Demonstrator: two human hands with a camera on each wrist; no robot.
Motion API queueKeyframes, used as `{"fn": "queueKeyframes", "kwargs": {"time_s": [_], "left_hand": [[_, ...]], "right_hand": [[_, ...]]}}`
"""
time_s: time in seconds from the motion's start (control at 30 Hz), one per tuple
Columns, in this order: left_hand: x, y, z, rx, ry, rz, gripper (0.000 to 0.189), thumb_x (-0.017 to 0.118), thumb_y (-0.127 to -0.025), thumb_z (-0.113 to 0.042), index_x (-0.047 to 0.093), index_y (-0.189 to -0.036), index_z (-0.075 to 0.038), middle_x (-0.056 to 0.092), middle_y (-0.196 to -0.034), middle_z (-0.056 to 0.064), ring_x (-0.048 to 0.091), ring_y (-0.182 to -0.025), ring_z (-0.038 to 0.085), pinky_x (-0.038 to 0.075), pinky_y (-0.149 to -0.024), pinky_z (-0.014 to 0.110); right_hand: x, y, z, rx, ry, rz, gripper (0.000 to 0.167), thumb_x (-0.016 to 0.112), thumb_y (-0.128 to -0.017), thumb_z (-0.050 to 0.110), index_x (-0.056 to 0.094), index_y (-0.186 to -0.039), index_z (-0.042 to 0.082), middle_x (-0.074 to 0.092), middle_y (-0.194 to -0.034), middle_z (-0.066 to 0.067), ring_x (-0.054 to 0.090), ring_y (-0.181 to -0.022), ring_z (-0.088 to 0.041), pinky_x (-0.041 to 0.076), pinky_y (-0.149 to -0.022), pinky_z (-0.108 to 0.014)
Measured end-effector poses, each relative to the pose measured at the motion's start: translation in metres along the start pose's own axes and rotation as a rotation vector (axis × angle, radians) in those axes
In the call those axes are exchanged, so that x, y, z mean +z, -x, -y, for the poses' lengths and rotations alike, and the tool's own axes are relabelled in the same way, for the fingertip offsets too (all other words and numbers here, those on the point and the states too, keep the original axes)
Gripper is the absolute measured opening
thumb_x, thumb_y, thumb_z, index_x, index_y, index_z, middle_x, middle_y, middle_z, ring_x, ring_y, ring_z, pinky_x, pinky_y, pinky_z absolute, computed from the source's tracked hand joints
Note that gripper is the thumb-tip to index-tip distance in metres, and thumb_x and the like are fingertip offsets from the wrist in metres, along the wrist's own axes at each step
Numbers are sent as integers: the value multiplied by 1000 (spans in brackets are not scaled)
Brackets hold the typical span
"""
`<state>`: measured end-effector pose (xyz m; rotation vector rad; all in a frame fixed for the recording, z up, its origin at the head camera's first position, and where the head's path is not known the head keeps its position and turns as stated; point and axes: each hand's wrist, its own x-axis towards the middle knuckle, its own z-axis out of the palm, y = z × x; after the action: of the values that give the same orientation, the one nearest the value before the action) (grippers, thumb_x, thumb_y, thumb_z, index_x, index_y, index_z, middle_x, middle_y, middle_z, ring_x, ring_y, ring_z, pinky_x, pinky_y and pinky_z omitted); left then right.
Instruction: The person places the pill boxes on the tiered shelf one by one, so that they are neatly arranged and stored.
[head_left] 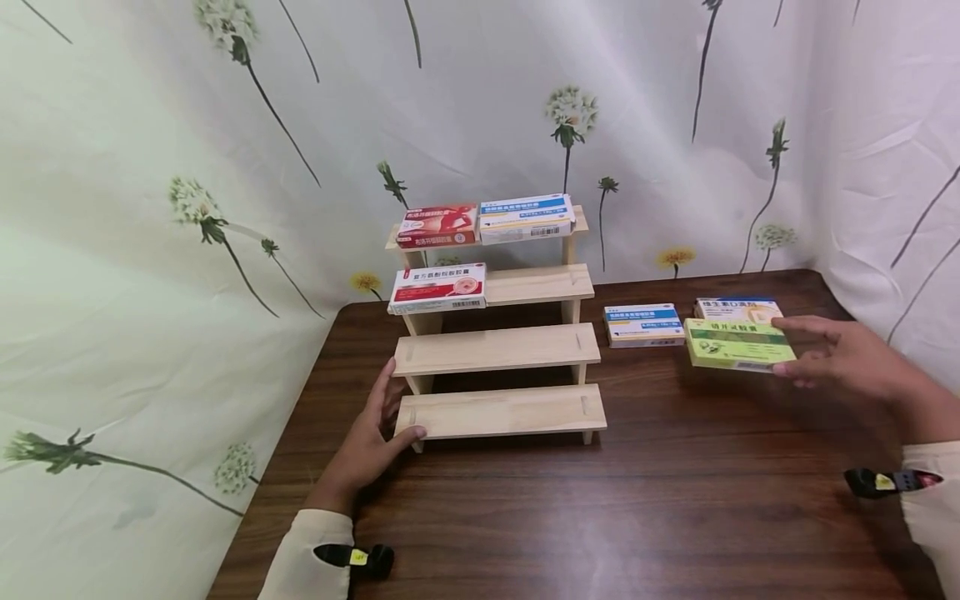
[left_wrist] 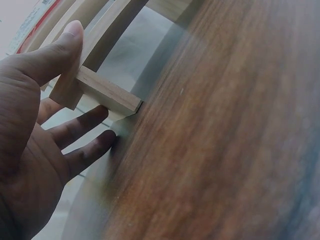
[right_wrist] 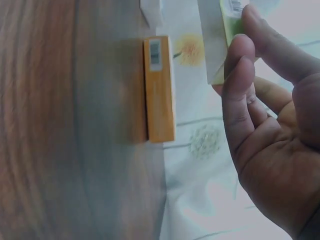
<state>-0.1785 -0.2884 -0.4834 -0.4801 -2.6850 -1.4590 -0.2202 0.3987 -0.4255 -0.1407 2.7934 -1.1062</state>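
In the head view my right hand (head_left: 847, 358) pinches the right end of a green medicine box (head_left: 741, 344), thumb at the front and fingers behind. The right wrist view shows this green box (right_wrist: 230, 22) raised off the table, beyond the fingertips. Behind it, partly covered, lies a white-and-orange medicine box (head_left: 738, 309), whose orange side (right_wrist: 160, 90) faces the right wrist camera. My left hand (head_left: 373, 432) holds the left end of a four-step wooden rack (head_left: 498, 414), thumb over the lowest step and the other fingers around its side.
A blue-and-white box (head_left: 645, 325) lies on the dark wood table (head_left: 510, 508) right of the rack. On the top step sit a red box (head_left: 437, 226) and another blue-and-white box (head_left: 527, 218); a red-and-white box (head_left: 438, 287) is one step lower. Dandelion-print cloth (head_left: 480, 108) hangs behind.
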Motion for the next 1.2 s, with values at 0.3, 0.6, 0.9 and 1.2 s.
{"fn": "queueKeyframes", "kwargs": {"time_s": [0.3, 0.6, 0.9, 1.2], "left_hand": [[1, 1, -1, 16, 16, 8, 116, 82, -100, -16, -2, -177, -36, 37, -174, 28, 45, -156, 54, 41, -118, 75], [2, 2, -2, 10, 8, 3, 116, 82, -100, -17, -2, -177, -34, 36, -174, 28, 45, -156, 53, 42, -118, 74], [1, 1, -2, 8, 13, 1, 115, 82, -100, -17, -1, -177, -33, 36, -174, 28, 45, -156, 54, 42, -118, 75], [1, 0, -1, 17, 21, 4, 116, 82, -100, -16, -2, -177, -38, 35, -175, 28, 45, -156, 53, 42, -118, 75]], "right_hand": [[-3, -4, 33, -54, -64, -44, 85, 86, -98, 23, 42, -165, -2, 74, -115, 3, 75, -77, -10, 63, -68, -34], [-5, -2, 74, -101, -54, -42, 80, 84, -99, 23, 45, -164, 1, 80, -81, -8, 77, -74, -14, 59, -67, -30], [-6, 0, 122, -110, -135, -36, 83, 87, -96, 18, 46, -165, 1, 78, -112, 15, 76, -79, -7, 64, -70, -32], [6, 2, 155, -93, -218, -44, 81, 88, -94, 17, 49, -165, 8, 84, -102, 4, 77, -73, -12, 64, -70, -32]]}}
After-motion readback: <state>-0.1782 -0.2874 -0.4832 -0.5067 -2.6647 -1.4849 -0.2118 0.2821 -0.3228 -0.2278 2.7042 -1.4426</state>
